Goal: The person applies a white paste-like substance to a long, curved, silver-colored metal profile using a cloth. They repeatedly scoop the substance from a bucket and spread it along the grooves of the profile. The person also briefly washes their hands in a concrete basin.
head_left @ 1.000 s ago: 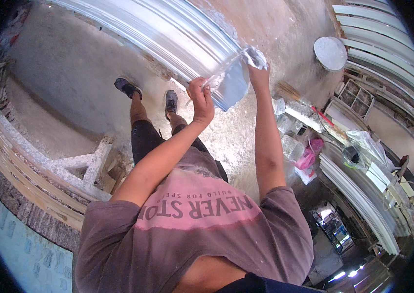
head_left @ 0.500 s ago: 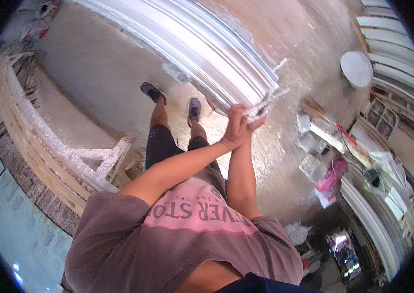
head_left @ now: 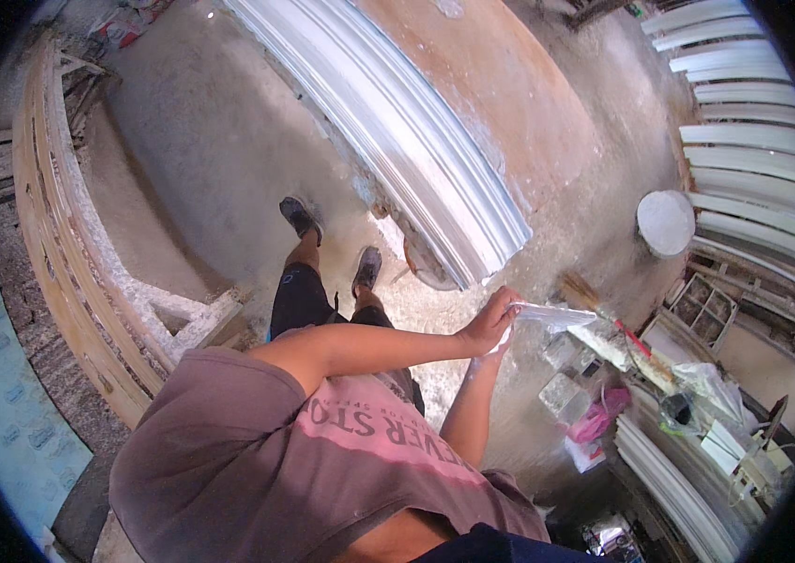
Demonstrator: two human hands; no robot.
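My left hand (head_left: pixel 489 322) is closed on a white, wet-looking fibre strip (head_left: pixel 555 317) that sticks out to the right from its fingers. Just under it is my right hand (head_left: pixel 499 349), smeared with white; its fingers are mostly hidden by the left hand and the strip. Beyond both hands lies a long white ribbed moulding (head_left: pixel 416 150), running from the far edge of the view to an end just short of my hands. Neither hand touches it.
A brown board surface (head_left: pixel 519 103) borders the moulding. At right stand a round white bucket (head_left: pixel 666 223), several white strips (head_left: pixel 745 141), a brush (head_left: pixel 583 289) and a pink bag (head_left: pixel 601 415). A curved wooden frame (head_left: pixel 69 272) stands at left.
Both hands have moved right and nearer, away from the moulding's end. The loose, tangled white strands now form a smoother strip pointing right. The view has shifted.
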